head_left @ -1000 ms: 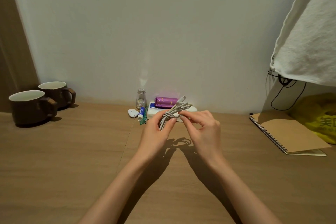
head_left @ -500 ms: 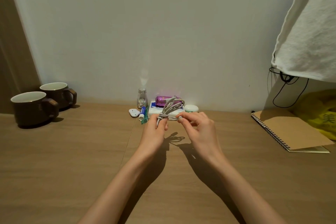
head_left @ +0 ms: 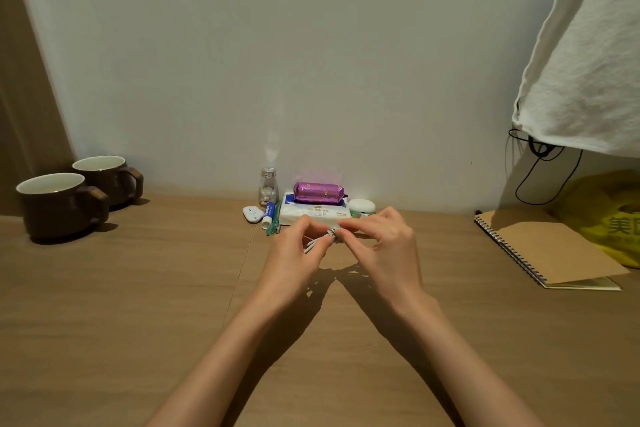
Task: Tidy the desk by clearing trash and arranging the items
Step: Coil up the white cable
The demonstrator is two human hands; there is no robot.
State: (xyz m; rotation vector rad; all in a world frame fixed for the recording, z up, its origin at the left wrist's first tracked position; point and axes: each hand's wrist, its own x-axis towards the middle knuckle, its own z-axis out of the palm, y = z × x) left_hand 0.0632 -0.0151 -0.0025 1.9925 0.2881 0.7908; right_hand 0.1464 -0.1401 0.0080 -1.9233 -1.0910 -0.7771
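Observation:
A coiled white cable (head_left: pixel 320 240) is pinched between both hands just above the wooden desk (head_left: pixel 138 288). My left hand (head_left: pixel 294 258) grips its lower end, and my right hand (head_left: pixel 384 246) holds its wrapped top with the fingertips. Most of the cable is hidden by my fingers. Right behind it, against the wall, lie a white tissue pack (head_left: pixel 313 213) with a purple wrapped snack (head_left: pixel 318 192) on top, a small glass bottle (head_left: pixel 268 186), a blue-and-white tube (head_left: pixel 268 213), a small white tag (head_left: pixel 252 214) and a white earbud case (head_left: pixel 362 206).
Two brown mugs (head_left: pixel 59 204) stand at the far left. A spiral notebook (head_left: pixel 547 250) lies at the right, with a yellow plastic bag (head_left: pixel 609 218) behind it. A white cloth (head_left: pixel 585 62) hangs over the right corner, black cords (head_left: pixel 533 170) under it.
The cable bundle came down from in front of the purple snack to just above the desk. Its loops, sticking up before, now lie folded between my fingers.

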